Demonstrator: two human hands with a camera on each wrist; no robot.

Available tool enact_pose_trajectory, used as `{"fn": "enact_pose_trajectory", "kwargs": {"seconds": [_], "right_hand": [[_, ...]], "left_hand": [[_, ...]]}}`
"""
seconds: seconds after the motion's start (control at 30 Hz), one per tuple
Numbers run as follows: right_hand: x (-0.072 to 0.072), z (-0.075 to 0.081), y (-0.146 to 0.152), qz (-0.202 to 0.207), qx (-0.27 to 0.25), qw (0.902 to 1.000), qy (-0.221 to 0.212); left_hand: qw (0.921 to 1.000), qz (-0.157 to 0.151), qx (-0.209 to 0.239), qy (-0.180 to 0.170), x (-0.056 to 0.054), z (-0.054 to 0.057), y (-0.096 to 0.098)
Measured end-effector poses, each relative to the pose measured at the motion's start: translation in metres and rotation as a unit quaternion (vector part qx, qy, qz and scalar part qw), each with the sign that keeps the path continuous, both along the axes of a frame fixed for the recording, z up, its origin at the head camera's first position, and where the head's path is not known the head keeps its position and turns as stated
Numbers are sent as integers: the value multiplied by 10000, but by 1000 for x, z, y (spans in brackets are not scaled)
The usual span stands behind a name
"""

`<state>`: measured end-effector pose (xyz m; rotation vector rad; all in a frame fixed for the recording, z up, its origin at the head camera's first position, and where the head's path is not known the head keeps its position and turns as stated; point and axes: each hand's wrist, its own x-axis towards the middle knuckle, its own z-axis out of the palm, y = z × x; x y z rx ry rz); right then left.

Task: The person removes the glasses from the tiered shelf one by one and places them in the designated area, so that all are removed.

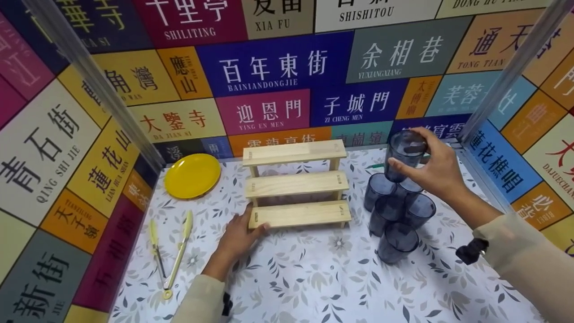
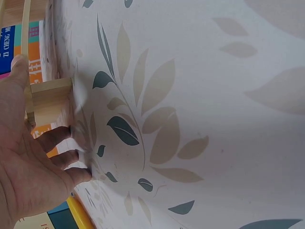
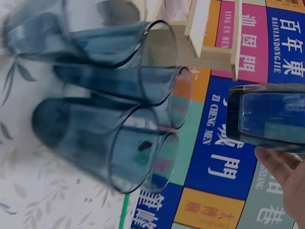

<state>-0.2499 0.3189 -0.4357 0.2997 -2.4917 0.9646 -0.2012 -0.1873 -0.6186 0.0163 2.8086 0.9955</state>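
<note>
My right hand (image 1: 441, 169) grips a dark, see-through drinking glass (image 1: 397, 159) between thumb and fingers, lifted over a cluster of similar glasses (image 1: 398, 244). In the right wrist view the raised glass (image 3: 274, 117) is apart from the glasses on the table, which stand close together with their rims up. A three-tier wooden stand (image 1: 299, 214) sits left of them. At the left end of its lowest step, my left hand (image 1: 235, 240) holds the corner, thumb on the front of the board. The left wrist view shows the other fingers (image 2: 59, 157) beside the stand, low by the tabletop.
A yellow plate (image 1: 193, 176) lies at the back left, with yellow-tipped tongs (image 1: 177, 251) spread in front of it. A thin green item (image 1: 376, 166) lies behind the glasses. Lettered panels (image 1: 273, 67) enclose the back and sides of the leaf-patterned tabletop (image 1: 296, 273).
</note>
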Motion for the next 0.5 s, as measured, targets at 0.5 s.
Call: {"fn": "enact_pose_trajectory", "kwargs": {"seconds": [0.5], "right_hand": [[30,-12,47,-346,-95,9994,38]], "left_hand": [[9997,-107,-32,205,-3,-4,-1]]}}
